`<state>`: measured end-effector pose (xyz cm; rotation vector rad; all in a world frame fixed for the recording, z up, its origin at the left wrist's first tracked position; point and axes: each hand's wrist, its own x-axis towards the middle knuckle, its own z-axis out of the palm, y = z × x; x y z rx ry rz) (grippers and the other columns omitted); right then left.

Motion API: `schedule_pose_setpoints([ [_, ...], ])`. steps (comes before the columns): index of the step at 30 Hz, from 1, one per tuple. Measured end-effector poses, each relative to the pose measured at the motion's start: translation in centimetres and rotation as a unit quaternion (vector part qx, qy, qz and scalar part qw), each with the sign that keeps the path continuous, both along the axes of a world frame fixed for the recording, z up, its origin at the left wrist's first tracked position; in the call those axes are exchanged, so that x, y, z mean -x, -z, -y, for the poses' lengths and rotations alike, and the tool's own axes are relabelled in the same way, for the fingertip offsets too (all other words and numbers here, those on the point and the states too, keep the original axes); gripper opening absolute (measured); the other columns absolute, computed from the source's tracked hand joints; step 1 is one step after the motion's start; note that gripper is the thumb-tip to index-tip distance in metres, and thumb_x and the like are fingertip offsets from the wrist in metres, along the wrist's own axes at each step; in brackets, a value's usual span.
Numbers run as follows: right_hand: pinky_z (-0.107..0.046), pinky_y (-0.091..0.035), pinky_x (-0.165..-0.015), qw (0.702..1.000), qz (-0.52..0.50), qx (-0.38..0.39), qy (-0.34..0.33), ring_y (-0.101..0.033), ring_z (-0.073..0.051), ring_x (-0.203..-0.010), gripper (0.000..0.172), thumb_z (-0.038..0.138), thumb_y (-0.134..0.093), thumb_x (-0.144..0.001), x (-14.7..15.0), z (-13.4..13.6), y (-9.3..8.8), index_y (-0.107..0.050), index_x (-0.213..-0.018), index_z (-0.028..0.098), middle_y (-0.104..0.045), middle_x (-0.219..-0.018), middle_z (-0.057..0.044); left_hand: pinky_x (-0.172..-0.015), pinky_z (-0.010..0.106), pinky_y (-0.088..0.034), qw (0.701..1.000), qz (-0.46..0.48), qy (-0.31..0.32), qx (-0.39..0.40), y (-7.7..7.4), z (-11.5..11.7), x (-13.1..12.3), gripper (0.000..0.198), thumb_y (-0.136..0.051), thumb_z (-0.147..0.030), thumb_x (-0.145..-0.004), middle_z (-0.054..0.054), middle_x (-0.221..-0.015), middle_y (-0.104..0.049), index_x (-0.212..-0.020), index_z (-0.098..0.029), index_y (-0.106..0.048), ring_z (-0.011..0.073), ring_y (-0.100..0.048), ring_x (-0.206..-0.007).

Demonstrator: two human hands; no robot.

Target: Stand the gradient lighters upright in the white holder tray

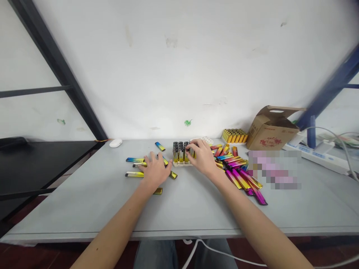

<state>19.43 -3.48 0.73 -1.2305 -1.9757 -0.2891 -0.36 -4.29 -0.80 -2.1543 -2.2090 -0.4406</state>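
Observation:
My left hand (pixel 157 169) lies over a loose group of shiny lighters, its fingers spread. Blue-and-yellow and yellow lighters, among them a yellow one (pixel 135 174), stick out around and under it. Just right of it, black-topped lighters (pixel 176 154) stand upright in rows in a white holder (pixel 182 164). My right hand (pixel 203 156) reaches over the right side of these rows. Its thumb and forefinger close around the top of a lighter there; the hand hides part of the holder.
A pile of pink, red and gold lighters (pixel 238 173) spreads to the right. Behind are a white perforated tray (pixel 206 139), a block of yellow cylinders (pixel 235 136) and an open cardboard box (pixel 270 130). A power strip (pixel 319 155) lies far right, a white oval object (pixel 115 143) back left.

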Motion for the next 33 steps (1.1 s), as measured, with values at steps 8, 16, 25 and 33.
schedule_pose_setpoints([
  [8,-0.042,-0.043,-0.096,0.999,-0.040,0.022,-0.017,-0.054,-0.027,-0.107,0.019,0.026,-0.052,-0.090,0.3,0.4,-0.3,-0.067,-0.101,0.021,-0.060,-0.111,-0.011,-0.092,0.043,-0.046,0.996,0.026,0.059,-0.066,-1.3,-0.6,0.8,0.044,-0.041,-0.019,-0.088,0.019,-0.132,-0.055,-0.129,-0.015,-0.052,0.0317,-0.060,-0.109],
  [16,-0.042,-0.044,-0.097,0.997,-0.060,0.027,-0.028,-0.055,-0.026,-0.107,0.018,0.025,-0.052,-0.090,0.1,0.3,-0.4,-0.067,-0.099,0.020,-0.061,-0.110,-0.011,-0.111,0.063,-0.020,0.994,-0.079,0.075,0.001,0.0,-2.2,3.3,0.044,-0.039,-0.001,-0.082,0.015,-0.116,-0.067,-0.116,-0.018,-0.062,0.0300,-0.057,-0.118],
  [25,-0.043,-0.046,-0.094,0.995,-0.094,-0.004,-0.045,-0.057,-0.026,-0.104,0.018,0.021,-0.051,-0.089,0.2,0.6,-0.8,-0.064,-0.102,0.019,-0.062,-0.108,-0.011,-0.103,0.048,-0.040,0.985,-0.003,0.089,-0.147,-0.5,-2.4,3.3,0.032,-0.044,-0.012,-0.088,0.011,-0.105,-0.067,-0.112,-0.020,-0.064,0.0259,-0.065,-0.098],
  [33,-0.041,-0.047,-0.100,0.989,-0.071,-0.090,-0.091,-0.054,-0.025,-0.119,0.044,0.017,-0.049,-0.089,1.9,1.7,-0.8,-0.049,-0.133,0.019,-0.058,-0.126,-0.014,-0.073,0.028,-0.053,0.822,0.188,0.220,-0.490,-1.5,-1.2,1.2,0.038,-0.060,-0.024,-0.089,0.005,-0.097,-0.069,-0.126,-0.019,-0.053,0.0112,-0.061,-0.064],
])
